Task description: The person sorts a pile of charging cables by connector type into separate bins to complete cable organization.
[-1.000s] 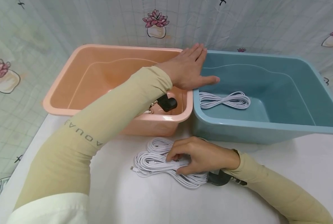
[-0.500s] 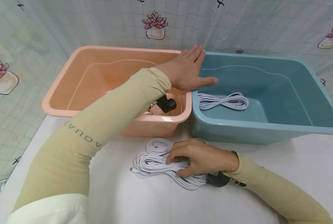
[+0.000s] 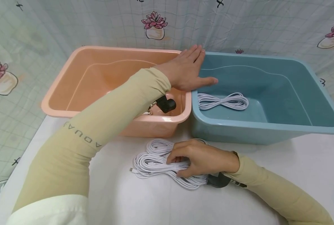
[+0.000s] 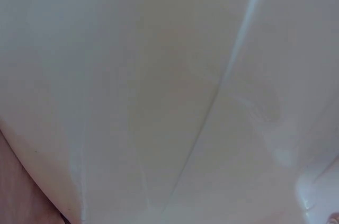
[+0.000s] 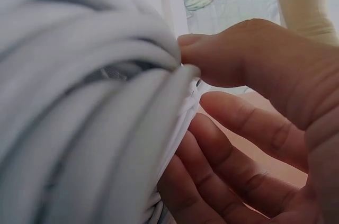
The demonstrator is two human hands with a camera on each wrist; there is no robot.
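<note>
My left hand [image 3: 187,70] lies with straight fingers across the meeting rims of a peach plastic bin [image 3: 167,118] and a blue plastic bin [image 3: 268,126], its thumb pointing over the blue one. On the white surface before them, my right hand [image 3: 206,157] grips a coiled white cable [image 3: 153,167] with thumb and curled fingers. More white coils [image 3: 159,146] lie against it. The right wrist view shows the thumb and fingers [image 5: 233,123] on either side of the thick white loops [image 5: 90,91]. Only bin wall and a sliver of skin fill the left wrist view.
A single figure-eight white cable [image 3: 231,101] lies inside the blue bin. Part of a black device [image 3: 167,104] and a small connector show in the peach bin, the left sleeve [image 3: 110,125] covering the rest. A patterned curtain [image 3: 113,22] hangs behind both bins.
</note>
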